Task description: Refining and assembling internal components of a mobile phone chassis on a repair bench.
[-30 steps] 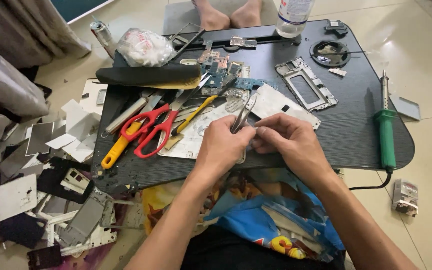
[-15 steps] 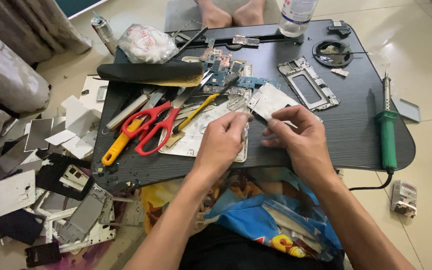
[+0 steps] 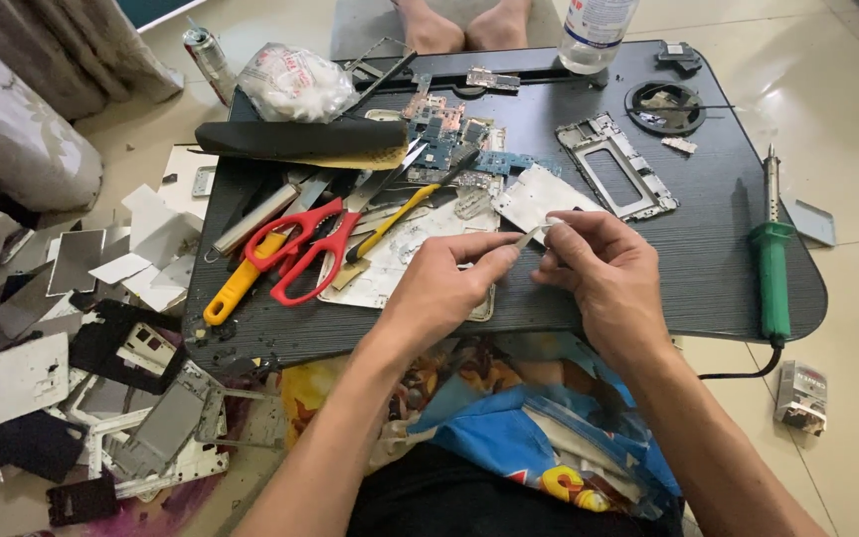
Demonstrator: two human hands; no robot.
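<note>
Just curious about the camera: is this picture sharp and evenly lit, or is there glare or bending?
Head view: mostly sharp, soft daylight; glare on the floor tiles; table edges bow from the wide lens; left hand and right hand clear, small metal piece slightly soft.

On the lap table we see scissors left of our hands, circuit boards behind them, a phone frame behind right, and a soldering iron far right. Phone parts lie on the floor to the left.
</note>
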